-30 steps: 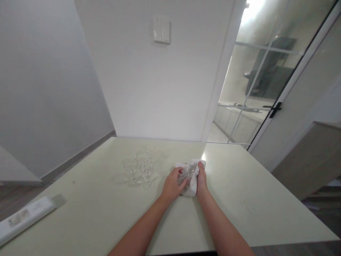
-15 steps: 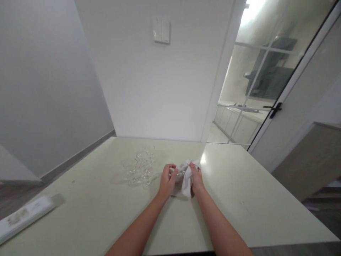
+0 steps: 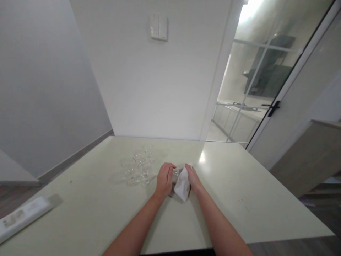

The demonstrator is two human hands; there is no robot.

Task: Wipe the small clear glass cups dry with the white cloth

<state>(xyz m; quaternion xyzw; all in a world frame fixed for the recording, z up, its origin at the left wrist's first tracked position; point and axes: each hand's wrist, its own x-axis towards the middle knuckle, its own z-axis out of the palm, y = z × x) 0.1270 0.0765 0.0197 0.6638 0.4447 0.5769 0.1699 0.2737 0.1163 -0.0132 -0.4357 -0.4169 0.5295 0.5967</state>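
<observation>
My left hand is curled around a clear glass, of which only a small part shows between my hands. My right hand grips a white cloth and presses it against the glass from the right. The cloth's lower end hangs just over the tabletop, and the fingertips of my right hand are partly hidden. Left of my hands, several clear stemmed glasses stand close together on the table.
The pale table meets a white wall at its far edge. A long white box lies at the table's left edge. A light switch is on the wall, and a glass-paned door stands behind on the right.
My left hand has closed further over the glass. The cloth has shifted, bunched in the right hand before and now draped lower in front. The view has moved slightly.
</observation>
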